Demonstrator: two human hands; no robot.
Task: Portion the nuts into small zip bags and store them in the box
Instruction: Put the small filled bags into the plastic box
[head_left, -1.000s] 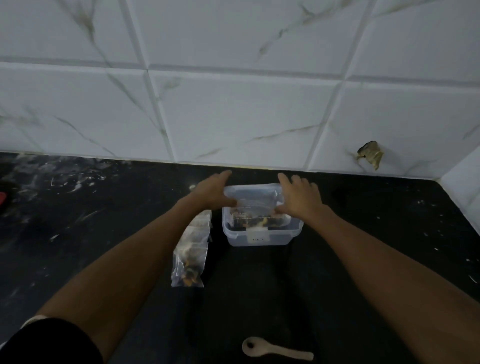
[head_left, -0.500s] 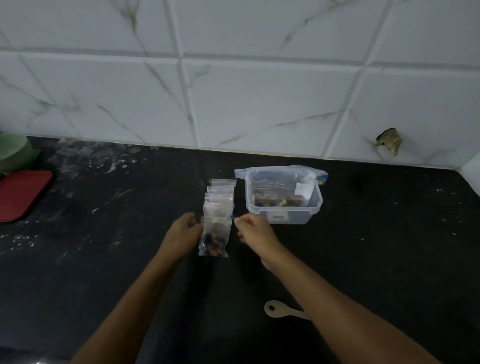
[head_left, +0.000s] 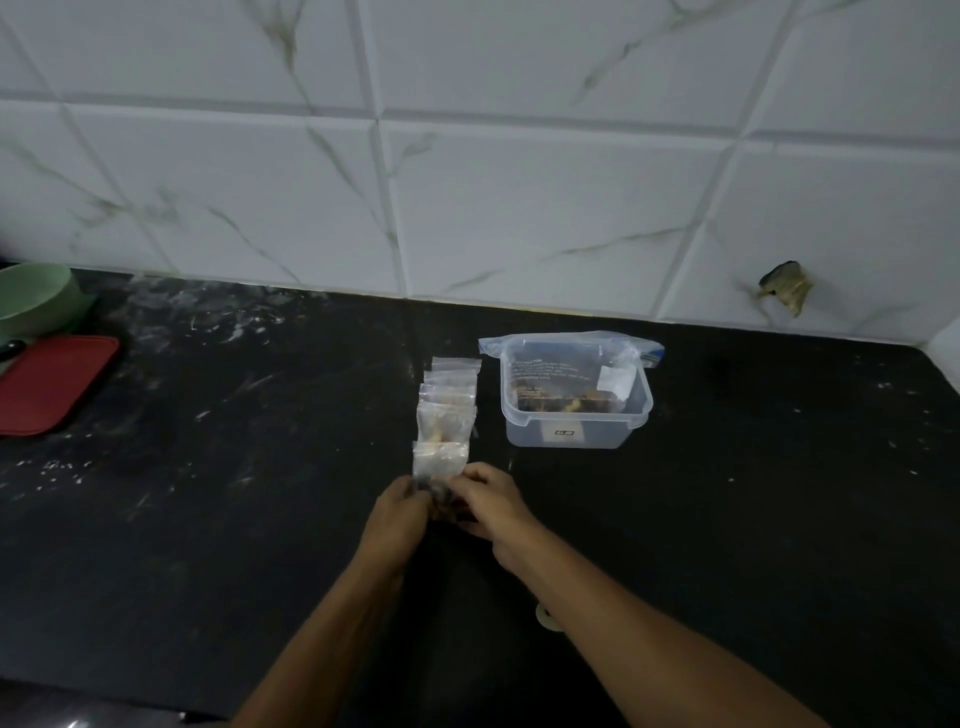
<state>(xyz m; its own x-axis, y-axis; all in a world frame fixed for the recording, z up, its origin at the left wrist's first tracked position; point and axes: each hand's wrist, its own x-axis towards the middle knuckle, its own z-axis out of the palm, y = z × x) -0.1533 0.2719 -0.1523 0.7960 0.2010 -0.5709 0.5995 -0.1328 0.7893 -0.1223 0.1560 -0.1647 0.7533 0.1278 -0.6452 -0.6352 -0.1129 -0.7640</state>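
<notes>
Several small zip bags of nuts (head_left: 448, 410) lie overlapping in a row on the black counter, left of a clear plastic box (head_left: 574, 421). A large zip bag of nuts (head_left: 566, 374) sits inside the box, its top sticking out over the rim. My left hand (head_left: 397, 517) and my right hand (head_left: 488, 504) meet at the nearest small bag (head_left: 440, 462) and pinch its lower end from both sides. The bag's bottom part is hidden behind my fingers.
A red lid (head_left: 49, 382) and a green bowl (head_left: 34, 299) sit at the far left of the counter (head_left: 753, 493). A pale spoon (head_left: 545, 618) peeks out beside my right forearm. The white tiled wall stands behind the box.
Both hands left the big bag in the box and moved back and left to the row of small bags. They now pinch the nearest small bag.
</notes>
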